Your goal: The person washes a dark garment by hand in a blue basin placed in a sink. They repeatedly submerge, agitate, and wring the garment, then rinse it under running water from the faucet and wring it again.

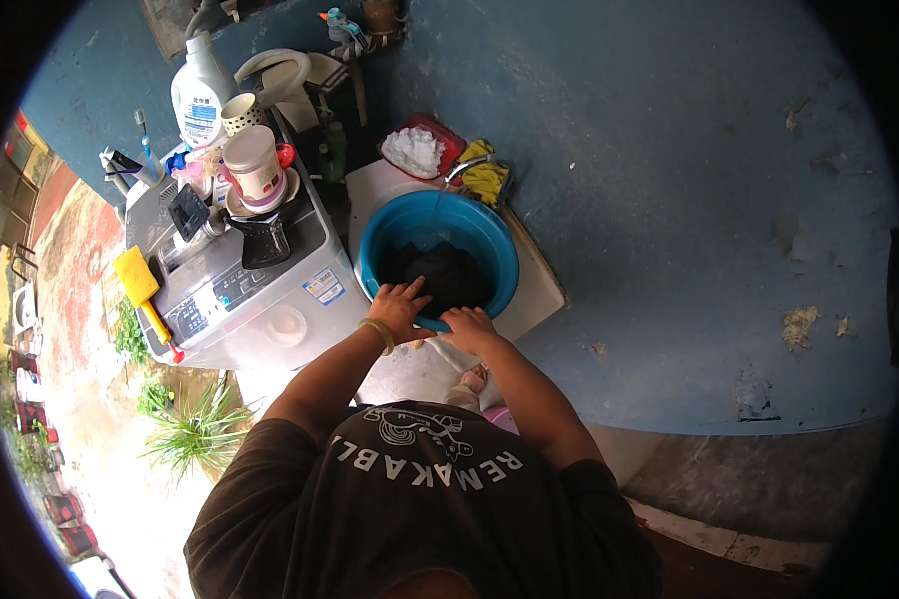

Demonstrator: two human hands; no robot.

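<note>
A round blue plastic basin stands on a white sink top under a metal faucet, and water runs from the faucet into it. Dark wet cloth lies in the basin. My left hand, with a pale bangle at the wrist, rests at the basin's near left rim, its spread fingers over the cloth's edge. At the near right rim is my right hand, its fingers over the rim beside the cloth; its fingertips are partly unclear against the dark cloth.
Behind the basin sit a red tray of white powder and a yellow cloth. On the left, a washing machine bears a white detergent bottle, a lidded tub, a black scoop-like container and a yellow brush. A blue wall borders the right.
</note>
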